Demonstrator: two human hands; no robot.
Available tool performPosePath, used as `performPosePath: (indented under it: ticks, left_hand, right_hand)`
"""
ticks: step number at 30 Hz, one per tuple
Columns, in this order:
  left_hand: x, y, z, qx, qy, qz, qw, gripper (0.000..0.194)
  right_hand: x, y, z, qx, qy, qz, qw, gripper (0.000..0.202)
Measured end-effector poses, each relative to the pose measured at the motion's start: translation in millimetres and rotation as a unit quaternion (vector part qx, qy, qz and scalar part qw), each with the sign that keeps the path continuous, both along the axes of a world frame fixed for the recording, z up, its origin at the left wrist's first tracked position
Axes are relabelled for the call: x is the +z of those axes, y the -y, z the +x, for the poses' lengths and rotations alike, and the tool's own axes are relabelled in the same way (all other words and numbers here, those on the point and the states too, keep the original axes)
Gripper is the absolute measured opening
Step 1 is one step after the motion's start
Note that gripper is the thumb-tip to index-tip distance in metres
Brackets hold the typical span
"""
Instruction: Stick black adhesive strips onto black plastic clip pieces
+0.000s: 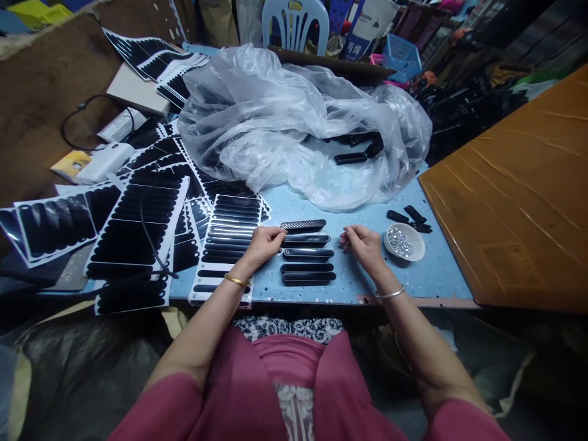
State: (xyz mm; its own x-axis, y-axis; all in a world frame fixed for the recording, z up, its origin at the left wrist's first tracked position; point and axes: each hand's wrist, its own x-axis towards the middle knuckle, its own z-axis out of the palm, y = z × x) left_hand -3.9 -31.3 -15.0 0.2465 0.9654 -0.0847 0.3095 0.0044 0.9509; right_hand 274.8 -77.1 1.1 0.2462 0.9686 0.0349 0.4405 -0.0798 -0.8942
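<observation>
Several dark elongated pieces lie in a column on the blue table (271, 278). The top piece (303, 226) has a patterned face; below it is a glossy black piece (307, 239). My left hand (266, 245) is closed at the left ends of these two, its fingertips pinched on something I cannot make out. Right of the column, my right hand (362, 245) is held with curled fingers pressed together, and what they hold, if anything, is too small to name. A white bowl (404, 242) of small shiny metal parts sits beside it. A sheet of black strips (232, 236) lies under my left wrist.
More black-strip sheets (133, 226) are heaped at the left. A clear plastic bag (275, 116) with black pieces inside covers the back. Small black parts (416, 214) lie behind the bowl. A brown taped box (519, 202) borders the right side.
</observation>
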Motion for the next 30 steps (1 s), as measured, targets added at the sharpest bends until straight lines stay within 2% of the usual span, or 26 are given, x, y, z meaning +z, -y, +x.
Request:
performPosePath:
  ticks: [3,6,9,11,14,17,20,23,27,30]
  left_hand:
    - [13.4,4.2,-2.8,0.011,-0.003,0.027,1.0,0.024]
    - [44.3,14.5,-16.4,0.03,-0.034,0.111,0.993,0.023]
    - [74.4,27.3,-46.4,0.074,-0.032,0.16,0.984,0.025]
    - [82.1,34.8,-73.3,0.126,-0.037,0.172,0.976,0.027]
    - [73.1,46.3,-113.0,0.218,-0.096,0.177,0.955,0.03]
    - [53.7,65.3,-140.4,0.248,-0.218,0.219,0.918,0.03]
    - [36.8,93.3,-154.2,0.239,-0.328,0.272,0.873,0.033]
    - [23.2,122.9,-164.1,0.258,-0.397,0.286,0.833,0.038]
    - [7.8,154.1,-180.7,0.308,-0.44,0.278,0.796,0.051]
    - [1.0,163.7,-190.7,0.314,-0.47,0.278,0.777,0.054]
  right_hand:
    - [7.7,19.4,7.3,-0.021,0.024,0.003,0.999,0.039]
    - [15.5,45.0,3.1,-0.034,0.078,0.028,0.996,0.035]
    - [22.1,74.5,-13.6,-0.002,0.16,0.086,0.983,0.027]
    - [22.9,90.6,-26.1,0.044,0.201,0.117,0.972,0.023]
    - [17.1,98.3,-35.5,0.063,0.23,0.135,0.962,0.024]
    - [7.3,83.1,-32.7,0.011,0.237,0.133,0.962,0.028]
    - [-2.2,56.5,-29.5,-0.021,0.24,0.109,0.964,0.04]
    - [-10.4,35.2,-33.0,-0.001,0.277,0.054,0.959,0.05]
    - [-18.3,25.4,-39.5,0.029,0.278,0.001,0.96,0.052]
    - [-19.8,25.1,-41.2,0.057,0.25,-0.001,0.967,0.052]
